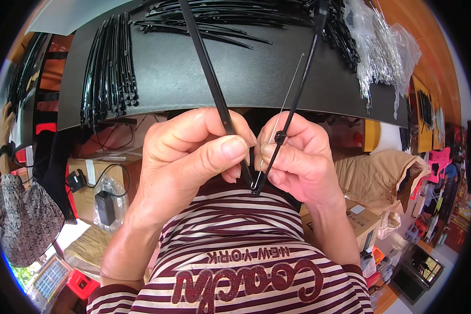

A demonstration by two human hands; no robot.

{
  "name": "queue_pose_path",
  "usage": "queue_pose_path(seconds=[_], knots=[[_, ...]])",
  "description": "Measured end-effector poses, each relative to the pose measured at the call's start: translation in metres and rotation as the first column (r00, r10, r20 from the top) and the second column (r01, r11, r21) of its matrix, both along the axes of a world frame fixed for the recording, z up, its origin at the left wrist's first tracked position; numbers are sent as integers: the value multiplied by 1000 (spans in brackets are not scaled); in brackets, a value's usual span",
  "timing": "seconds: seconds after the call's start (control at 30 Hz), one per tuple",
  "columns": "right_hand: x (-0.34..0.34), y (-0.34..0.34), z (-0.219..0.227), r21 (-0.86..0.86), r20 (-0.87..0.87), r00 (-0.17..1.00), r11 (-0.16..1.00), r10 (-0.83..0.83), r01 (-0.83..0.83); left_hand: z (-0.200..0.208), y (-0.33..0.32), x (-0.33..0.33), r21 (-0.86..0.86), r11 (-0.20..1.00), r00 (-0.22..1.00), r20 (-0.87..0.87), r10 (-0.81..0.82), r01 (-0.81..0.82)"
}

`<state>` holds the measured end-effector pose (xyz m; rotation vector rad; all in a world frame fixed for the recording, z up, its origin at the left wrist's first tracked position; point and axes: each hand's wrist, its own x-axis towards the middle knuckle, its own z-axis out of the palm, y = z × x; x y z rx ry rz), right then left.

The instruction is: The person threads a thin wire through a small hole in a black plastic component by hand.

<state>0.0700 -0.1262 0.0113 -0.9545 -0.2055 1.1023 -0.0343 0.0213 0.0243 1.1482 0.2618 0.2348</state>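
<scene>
Between finger and thumb, my left hand grips a long flat black bar that slants up and away past the table edge. My right hand pinches a thin silver wire together with a slimmer black bar. Below the fingertips the two bars meet in a V at a black end joint, in front of my striped shirt. There the wire's lower end lies close to the joint; whether it is hooked in, I cannot tell. A small black fitting sits on the slim bar by my right thumb.
On the black tabletop lie a row of black bars, a loose pile of more, and clear plastic with silver wires. Cartons and brown paper flank me; another person's patterned sleeve is at left.
</scene>
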Motion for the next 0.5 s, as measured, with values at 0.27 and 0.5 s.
queue_pose_path(seconds=[0.27, 0.5], knots=[[0, 1, -2, 30, 1, 1000, 999, -26, 26, -3, 1, 2, 48, 999, 998, 65, -10, 7], [0, 2, -2, -16, 37, 999, 999, -36, 37, -9, 4, 4, 58, 998, 995, 90, -44, 38]])
